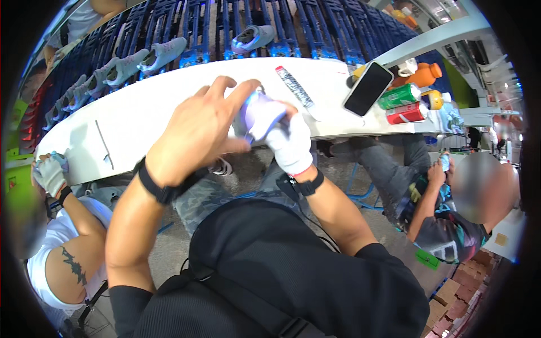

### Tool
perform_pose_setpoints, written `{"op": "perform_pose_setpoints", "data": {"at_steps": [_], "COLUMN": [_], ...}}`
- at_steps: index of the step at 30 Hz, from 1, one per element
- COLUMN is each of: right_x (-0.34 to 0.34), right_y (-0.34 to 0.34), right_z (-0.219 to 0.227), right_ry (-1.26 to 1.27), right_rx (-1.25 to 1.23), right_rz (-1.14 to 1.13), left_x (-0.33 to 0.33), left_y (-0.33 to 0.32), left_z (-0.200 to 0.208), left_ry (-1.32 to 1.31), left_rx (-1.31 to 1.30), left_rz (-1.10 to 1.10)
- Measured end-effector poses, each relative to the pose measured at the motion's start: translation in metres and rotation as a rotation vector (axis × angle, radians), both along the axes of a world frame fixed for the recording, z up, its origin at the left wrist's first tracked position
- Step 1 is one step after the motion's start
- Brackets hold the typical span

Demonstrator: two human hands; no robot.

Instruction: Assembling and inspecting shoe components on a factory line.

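A lavender shoe [261,116] is held above the front edge of the white table [158,107], partly covered by my hands. My right hand [292,143], in a white fingerless-looking glove, grips it from the right side. My left hand [194,129] is bare, its fingers spread and its thumb apart. The fingertips reach over the shoe's left side; whether they touch it is unclear. Beyond my right hand lies a patterned tube with a red end [294,86], slanting across the tabletop.
Blue conveyor racks [315,28] behind the table carry several grey-lavender shoes [163,54]. A phone [369,88], a green can [399,96], a red can [407,112] and bottles stand or lie at right. A thin rod [103,143] lies left. Co-workers sit on both sides.
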State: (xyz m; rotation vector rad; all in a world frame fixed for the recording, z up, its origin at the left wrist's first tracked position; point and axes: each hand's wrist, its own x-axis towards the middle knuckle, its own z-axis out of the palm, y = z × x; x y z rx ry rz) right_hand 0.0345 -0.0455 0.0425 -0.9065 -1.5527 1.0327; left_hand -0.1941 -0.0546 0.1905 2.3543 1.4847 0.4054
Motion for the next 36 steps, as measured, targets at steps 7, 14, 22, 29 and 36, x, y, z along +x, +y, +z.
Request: {"op": "perform_pose_setpoints", "data": {"at_steps": [7, 14, 22, 29, 36], "right_x": [-0.035, -0.038, -0.035, -0.028, 0.023], "right_y": [-0.021, -0.009, -0.011, -0.009, -0.012], "right_z": [0.01, 0.013, 0.018, 0.01, 0.036], "right_ry": [-0.513, -0.532, -0.627, -0.484, -0.348], "right_rx": [0.434, 0.582, 0.621, 0.42, 0.38], "right_rz": [0.132, 0.315, 0.334, 0.338, 0.191], "left_x": [-0.019, -0.033, -0.029, -0.029, -0.008], "left_y": [-0.082, -0.107, -0.119, -0.106, -0.075], "left_z": [-0.026, -0.051, -0.06, -0.053, -0.031], "left_ry": [-0.281, -0.33, -0.297, -0.565, -0.751], "left_rx": [-0.147, -0.216, -0.104, -0.165, -0.172], "left_rz": [0.126, 0.364, 0.39, 0.448, 0.363]}}
